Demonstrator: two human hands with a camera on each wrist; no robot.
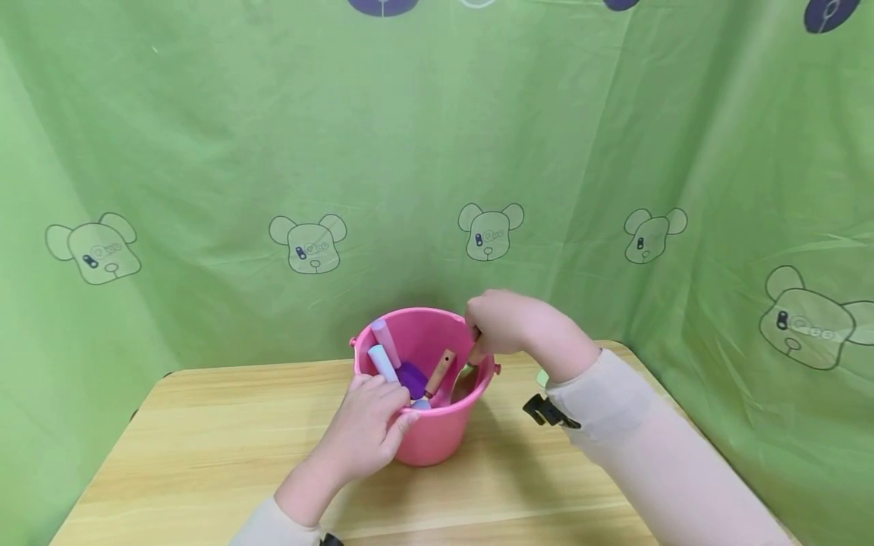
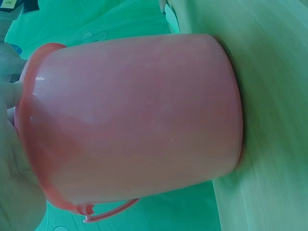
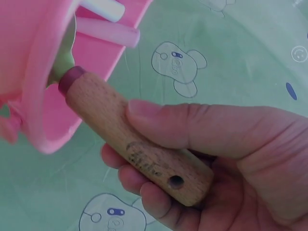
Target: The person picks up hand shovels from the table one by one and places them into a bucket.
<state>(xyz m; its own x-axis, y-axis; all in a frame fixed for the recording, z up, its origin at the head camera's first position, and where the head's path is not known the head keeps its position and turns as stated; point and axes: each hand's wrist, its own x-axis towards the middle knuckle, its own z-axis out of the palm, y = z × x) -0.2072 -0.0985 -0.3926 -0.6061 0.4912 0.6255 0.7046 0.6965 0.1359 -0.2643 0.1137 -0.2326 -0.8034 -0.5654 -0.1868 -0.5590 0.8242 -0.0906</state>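
A pink bucket [image 1: 430,436] stands upright on the wooden table. My left hand [image 1: 369,421] holds its near left rim, fingers over the edge and thumb on the outer side. The left wrist view shows mostly the bucket's outer wall [image 2: 139,115]. In my right hand [image 1: 508,322], at the right rim, is a garden trowel [image 3: 130,130], its wooden handle gripped between thumb and curled fingers. The trowel's greenish metal blade [image 1: 465,382] points down inside the bucket; its tip is hidden.
Inside the bucket are another wooden handle [image 1: 440,371], a purple piece [image 1: 412,379], a pale blue handle [image 1: 382,362] and a lilac handle [image 1: 385,341]. A small light green item [image 1: 542,378] lies behind my right wrist. Green curtains [image 1: 410,152] enclose the table [image 1: 225,447].
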